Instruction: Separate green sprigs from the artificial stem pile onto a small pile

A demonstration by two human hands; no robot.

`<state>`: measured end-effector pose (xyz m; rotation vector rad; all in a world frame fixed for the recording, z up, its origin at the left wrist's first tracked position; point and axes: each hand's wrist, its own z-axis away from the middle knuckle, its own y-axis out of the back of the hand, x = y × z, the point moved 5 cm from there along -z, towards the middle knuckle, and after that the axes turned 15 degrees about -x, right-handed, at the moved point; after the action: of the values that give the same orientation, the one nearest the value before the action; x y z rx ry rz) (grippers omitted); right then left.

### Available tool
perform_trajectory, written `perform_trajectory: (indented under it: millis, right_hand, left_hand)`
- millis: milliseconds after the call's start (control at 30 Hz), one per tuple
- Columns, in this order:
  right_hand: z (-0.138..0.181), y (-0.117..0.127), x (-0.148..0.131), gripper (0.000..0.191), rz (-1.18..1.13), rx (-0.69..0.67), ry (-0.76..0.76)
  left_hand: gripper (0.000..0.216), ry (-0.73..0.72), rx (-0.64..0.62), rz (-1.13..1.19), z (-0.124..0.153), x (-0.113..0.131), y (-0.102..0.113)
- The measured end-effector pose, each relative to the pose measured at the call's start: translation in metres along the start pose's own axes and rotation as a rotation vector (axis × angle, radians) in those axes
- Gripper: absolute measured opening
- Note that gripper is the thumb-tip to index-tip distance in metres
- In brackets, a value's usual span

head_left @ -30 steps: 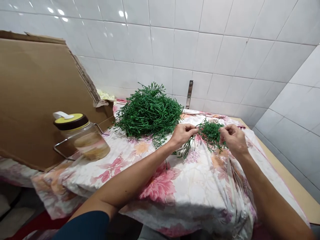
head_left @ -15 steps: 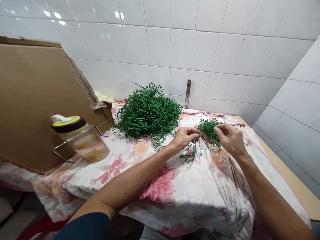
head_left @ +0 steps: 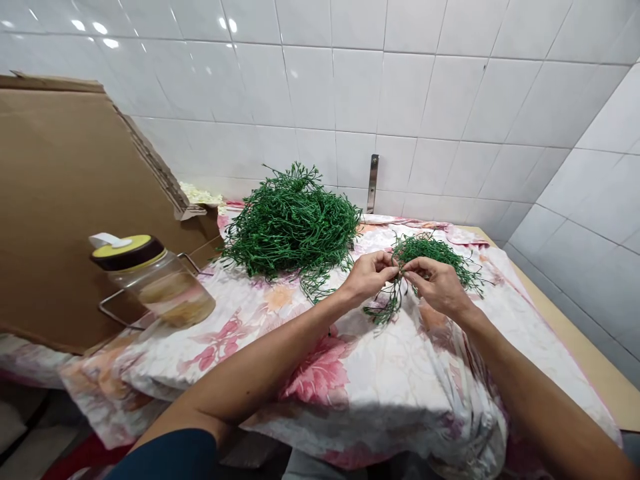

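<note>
My left hand (head_left: 367, 277) pinches a thin green plastic sprig (head_left: 386, 308) that hangs down over the flowered cloth (head_left: 350, 373). My right hand (head_left: 436, 285) meets it fingertip to fingertip and pinches the same sprig. Just behind my right hand lies a small heap of green sprigs (head_left: 434, 253). A much larger mound of the same green sprigs (head_left: 293, 223) sits on the cloth to the left, near the tiled wall.
A clear jar with a yellow and dark lid (head_left: 155, 283) lies tilted in a wire holder at the left. A big sheet of cardboard (head_left: 75, 200) leans behind it. The wooden table edge (head_left: 575, 347) shows at the right, close to the tiled corner.
My right hand has moved left from the small heap to meet my left hand. The sprig now hangs between both pinches. The view has shifted slightly.
</note>
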<state>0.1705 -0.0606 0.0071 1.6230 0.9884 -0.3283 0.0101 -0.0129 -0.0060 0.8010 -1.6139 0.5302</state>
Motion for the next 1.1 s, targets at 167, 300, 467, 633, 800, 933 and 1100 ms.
perform_trajectory:
  millis: [167, 300, 467, 633, 800, 933, 1100]
  right_hand:
    - [0.000, 0.003, -0.006, 0.016, 0.064, 0.056, 0.080]
    - [0.001, 0.002, -0.005, 0.019, 0.019, 0.036, 0.039]
    - [0.001, -0.001, -0.003, 0.027, -0.143, -0.067, -0.077]
    - [0.000, -0.002, -0.003, 0.030, -0.176, -0.102, -0.092]
    - [0.000, -0.002, 0.000, 0.028, -0.107, -0.066, -0.079]
    - [-0.001, -0.001, 0.000, 0.025, -0.134, -0.054, -0.073]
    - [-0.001, -0.002, 0.003, 0.034, -0.218, -0.081, -0.139]
  left_hand:
    - [0.026, 0.061, -0.107, 0.057, 0.001, 0.000, -0.003]
    - [0.024, 0.040, -0.097, -0.025, 0.001, -0.002, -0.001]
    - [0.018, -0.078, 0.008, -0.366, 0.005, 0.007, 0.000]
    - [0.016, -0.167, 0.061, -0.542, 0.011, 0.015, -0.003]
    - [0.014, -0.189, 0.061, -0.594, 0.011, 0.015, -0.005]
    - [0.014, -0.177, 0.074, -0.616, 0.011, 0.014, -0.005]
    - [0.014, -0.274, 0.045, -0.768, 0.011, 0.013, -0.006]
